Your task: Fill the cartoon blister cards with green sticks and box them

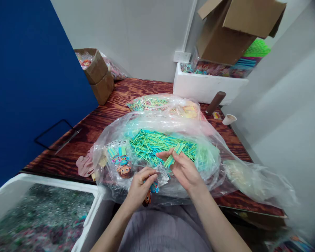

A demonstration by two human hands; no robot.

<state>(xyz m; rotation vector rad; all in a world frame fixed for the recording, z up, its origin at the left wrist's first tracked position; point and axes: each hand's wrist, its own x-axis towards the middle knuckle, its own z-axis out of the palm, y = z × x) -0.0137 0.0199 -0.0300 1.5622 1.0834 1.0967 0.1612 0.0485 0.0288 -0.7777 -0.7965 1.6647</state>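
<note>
My left hand (142, 186) is closed on a small clear plastic packet (163, 176) with a printed cartoon head at its lower end. In my right hand (185, 169) is a short bundle of green and blue sticks (174, 155), pinched by the thumb and fingers just above the packet's upper end. Under both hands a large clear plastic bag (147, 120) lies spread open, full of loose green and blue sticks (157, 141). To the left, on the bag, rest filled packets (124, 170) with cartoon heads and sticks showing inside.
A white foam box (96, 190) with many shiny packets stands at lower left. Behind the open bag lies another bag of sticks (149, 104). A paper cup (229, 119), a brown cylinder (215, 103) and a loaded white foam box (210, 85) are at back right. Cardboard boxes (102, 87) stand back left.
</note>
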